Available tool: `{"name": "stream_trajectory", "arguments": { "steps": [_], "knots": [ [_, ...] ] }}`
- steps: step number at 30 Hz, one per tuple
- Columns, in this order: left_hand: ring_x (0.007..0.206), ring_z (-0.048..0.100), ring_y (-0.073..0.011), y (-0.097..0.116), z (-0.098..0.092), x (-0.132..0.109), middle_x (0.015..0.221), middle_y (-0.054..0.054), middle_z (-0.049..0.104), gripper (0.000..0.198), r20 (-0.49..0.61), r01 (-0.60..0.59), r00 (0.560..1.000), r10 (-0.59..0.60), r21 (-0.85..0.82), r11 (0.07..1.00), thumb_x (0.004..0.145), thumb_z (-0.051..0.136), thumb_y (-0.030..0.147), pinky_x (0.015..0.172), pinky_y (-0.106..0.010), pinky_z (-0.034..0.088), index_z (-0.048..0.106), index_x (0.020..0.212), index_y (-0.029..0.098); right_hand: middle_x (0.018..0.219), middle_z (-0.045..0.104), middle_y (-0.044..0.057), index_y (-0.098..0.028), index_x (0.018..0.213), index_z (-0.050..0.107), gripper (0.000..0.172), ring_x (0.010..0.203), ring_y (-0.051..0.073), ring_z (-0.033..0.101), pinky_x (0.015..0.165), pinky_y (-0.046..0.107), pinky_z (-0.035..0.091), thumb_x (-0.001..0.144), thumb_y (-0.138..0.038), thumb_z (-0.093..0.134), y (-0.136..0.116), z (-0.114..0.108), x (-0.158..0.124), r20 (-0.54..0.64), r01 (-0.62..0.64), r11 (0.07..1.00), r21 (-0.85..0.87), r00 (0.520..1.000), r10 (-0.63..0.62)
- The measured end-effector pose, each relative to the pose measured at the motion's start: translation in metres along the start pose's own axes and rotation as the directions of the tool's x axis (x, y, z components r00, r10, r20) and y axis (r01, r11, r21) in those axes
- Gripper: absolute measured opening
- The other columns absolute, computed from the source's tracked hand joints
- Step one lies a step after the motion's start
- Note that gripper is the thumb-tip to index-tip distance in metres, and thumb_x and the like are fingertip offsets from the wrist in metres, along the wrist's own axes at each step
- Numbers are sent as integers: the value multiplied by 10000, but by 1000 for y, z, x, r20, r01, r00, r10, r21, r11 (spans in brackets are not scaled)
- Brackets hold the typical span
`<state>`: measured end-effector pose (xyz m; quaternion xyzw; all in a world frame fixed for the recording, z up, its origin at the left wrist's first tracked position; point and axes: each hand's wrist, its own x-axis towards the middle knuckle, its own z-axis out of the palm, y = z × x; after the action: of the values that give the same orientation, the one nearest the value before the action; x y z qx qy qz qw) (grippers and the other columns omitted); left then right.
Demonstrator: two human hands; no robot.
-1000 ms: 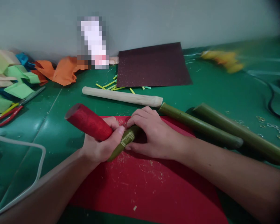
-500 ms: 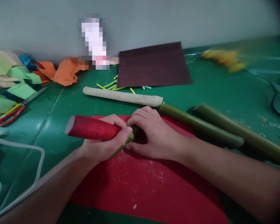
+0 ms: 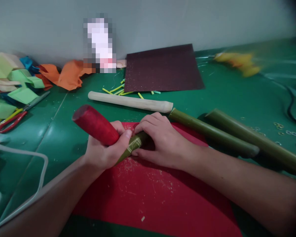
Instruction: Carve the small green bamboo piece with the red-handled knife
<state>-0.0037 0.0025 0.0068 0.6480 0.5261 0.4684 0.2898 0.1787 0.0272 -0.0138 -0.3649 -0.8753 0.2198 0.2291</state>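
Observation:
My left hand [image 3: 103,148] is closed round a thick red-handled tool [image 3: 96,125]. The blunt end of its handle points up and to the left, and its working end is hidden behind my fingers. Under both hands lies a green bamboo piece [image 3: 134,144] with pale lines cut in a crossed pattern on its skin. My right hand [image 3: 160,141] is wrapped over the right part of this bamboo, its thumb at the near side. My left thumb is beside the cut marks. Beneath is a red sheet [image 3: 162,197] sprinkled with fine shavings.
Beyond my hands lie a pale stick [image 3: 130,102] and two green bamboo lengths [image 3: 212,131]. A dark brown sheet [image 3: 165,69] leans at the wall. Scissors [image 3: 12,121] and folded paper [image 3: 22,89] are at left; small rings [image 3: 293,135] at right. A white cable [image 3: 43,171] passes my left forearm.
My left hand has tipped the red handle more upright and shifted slightly left. More of the cut pattern on the bamboo now shows. My right hand stays nearly in place.

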Motion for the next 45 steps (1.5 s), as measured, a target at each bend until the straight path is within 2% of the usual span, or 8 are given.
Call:
{"name": "stream_trajectory", "arguments": {
  "steps": [3,9,14,20,27,32,38,45],
  "knots": [
    [485,483,-90,0,-2,1,543,26,542,223,-71,52,996,-52,6,999,791,608,184,484,-236,441,554,575,189,984,626,98,-153,997,646,352,951,252,487,838,389,357,837,-467,644,-1,-1,0,-10,13,997,-74,1000,-14],
    [516,492,-91,-2,-4,-2,583,27,552,225,-78,-43,996,48,58,997,831,608,178,505,-238,432,567,610,194,905,622,98,-141,935,654,299,819,218,483,737,367,359,895,-420,553,-5,-4,0,38,78,972,-221,997,-71],
    [508,471,-99,-4,-2,-3,555,30,503,255,-53,-18,998,21,49,999,839,601,186,507,-251,426,536,593,204,883,645,89,-137,954,641,279,785,200,513,687,330,370,907,-396,548,-12,-6,-1,123,63,987,-147,991,-45],
    [477,439,-94,-6,1,-1,540,31,487,267,-85,43,995,-47,-48,998,845,590,218,467,-250,397,540,583,203,919,656,77,-154,958,629,256,839,210,558,713,327,393,858,-387,602,-14,-2,-3,122,-9,994,-109,992,22],
    [503,475,-79,-11,3,-3,555,43,508,233,-59,-100,993,98,-34,994,789,616,138,494,-216,440,528,581,194,922,634,101,-129,968,672,297,849,216,547,722,332,424,885,-398,577,-12,-2,-1,99,-1,998,-59,995,7],
    [471,512,-76,-7,2,0,524,43,555,229,6,-122,992,123,-21,992,753,633,126,468,-198,461,540,553,187,1000,629,126,-127,973,683,302,918,234,567,796,360,457,906,-389,550,-11,-3,-2,116,0,1000,-12,993,2],
    [433,507,-73,-2,-1,7,465,41,529,294,128,0,992,5,-36,999,720,697,202,440,-182,459,505,499,178,929,630,83,-152,941,622,223,854,204,572,740,328,450,857,-359,610,-11,-1,-1,110,-33,999,25,993,30],
    [390,410,-46,-1,-7,13,430,60,495,278,300,212,943,-147,-197,957,698,763,216,384,-167,366,561,513,173,912,637,61,-164,910,607,206,812,181,566,700,304,419,856,-361,633,-9,0,-2,84,-36,997,66,996,31]
  ]
}}
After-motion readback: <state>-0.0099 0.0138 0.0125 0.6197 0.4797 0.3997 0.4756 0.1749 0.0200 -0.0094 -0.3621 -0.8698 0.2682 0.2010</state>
